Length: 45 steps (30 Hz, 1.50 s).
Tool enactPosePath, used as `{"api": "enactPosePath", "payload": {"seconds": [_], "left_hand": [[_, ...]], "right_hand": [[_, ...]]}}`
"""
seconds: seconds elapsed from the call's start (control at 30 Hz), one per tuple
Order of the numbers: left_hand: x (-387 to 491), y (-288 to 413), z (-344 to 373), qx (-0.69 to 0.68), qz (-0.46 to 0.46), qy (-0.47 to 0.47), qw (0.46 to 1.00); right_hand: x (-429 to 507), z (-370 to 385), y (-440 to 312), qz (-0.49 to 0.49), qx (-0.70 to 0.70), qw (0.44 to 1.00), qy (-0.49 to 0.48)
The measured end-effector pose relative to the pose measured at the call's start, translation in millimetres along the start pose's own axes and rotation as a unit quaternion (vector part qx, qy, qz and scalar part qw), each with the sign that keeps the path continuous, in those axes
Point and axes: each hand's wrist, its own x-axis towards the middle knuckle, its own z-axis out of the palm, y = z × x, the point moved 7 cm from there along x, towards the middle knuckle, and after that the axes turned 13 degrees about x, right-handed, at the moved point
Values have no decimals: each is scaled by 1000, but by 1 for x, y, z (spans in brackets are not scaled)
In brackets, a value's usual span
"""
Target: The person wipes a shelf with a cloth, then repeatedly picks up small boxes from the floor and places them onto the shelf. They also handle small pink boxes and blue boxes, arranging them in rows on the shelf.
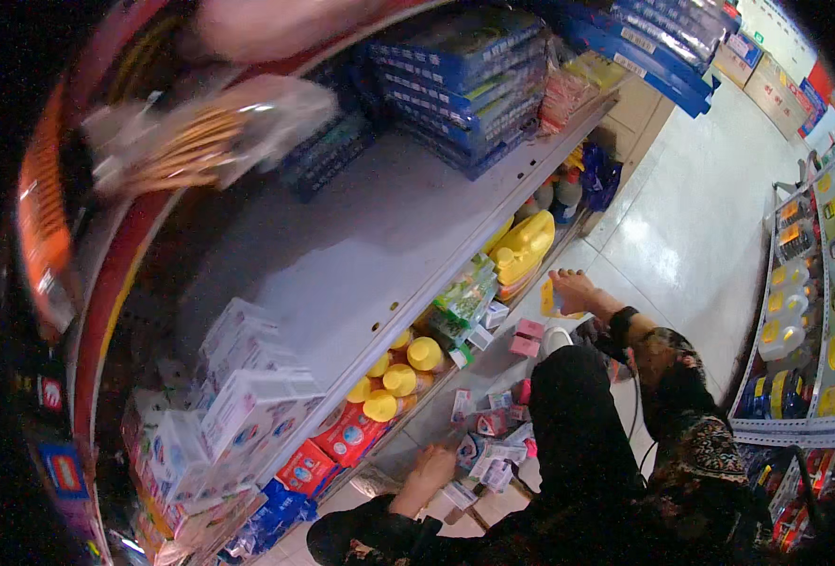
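Note:
My left hand [428, 470] is low by the floor, with its fingers bent beside a pile of small printed boxes [496, 453]. Whether it grips anything is hidden. Farther along the shelf, my right hand [574, 290] is over a yellow packet [548, 298]; a firm hold on it cannot be made out. Between the hands, two pink boxes [527, 337] lie on the floor close to a white shoe [556, 339]. A small white box [481, 337] rests near the foot of the shelf.
A grey metal shelf [361, 272] carries stacked blue boxes [460, 92] and white boxes [262, 410]. Below it stand yellow-capped bottles [399, 380], yellow jugs [527, 247] and red packs [350, 435]. Bagged goods [205, 134] hang close overhead. Another stocked rack [799, 304] is on the right.

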Motion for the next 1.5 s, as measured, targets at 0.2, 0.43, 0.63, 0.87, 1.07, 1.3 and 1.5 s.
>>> {"api": "enactPosePath", "payload": {"seconds": [0.2, 0.43, 0.63, 0.87, 1.07, 1.3, 1.5], "left_hand": [[21, -10, 23, -111, -39, -8, 993], [32, -7, 9, -59, -51, -67, 995], [15, 4, -22, -47, -20, -31, 998], [20, 15, -38, -73, 3, 55, 996], [-21, 42, -119, 65, 60, 421, 903], [-114, 25, -208, 151, -9, 681, 716], [-151, -6, -225, 167, -178, 725, 644]], "right_hand": [[33, 80, 33, 88, 48, 994, 34], [-42, 133, 149, 244, 266, 923, 136], [-185, 205, 113, 26, 65, 938, 339], [-156, 310, 176, 329, 420, 830, 162], [-194, 183, 147, 216, 329, 891, 228], [-233, -102, 64, 42, 408, 790, 455], [-236, -288, -94, -88, 253, 814, 515]]}}
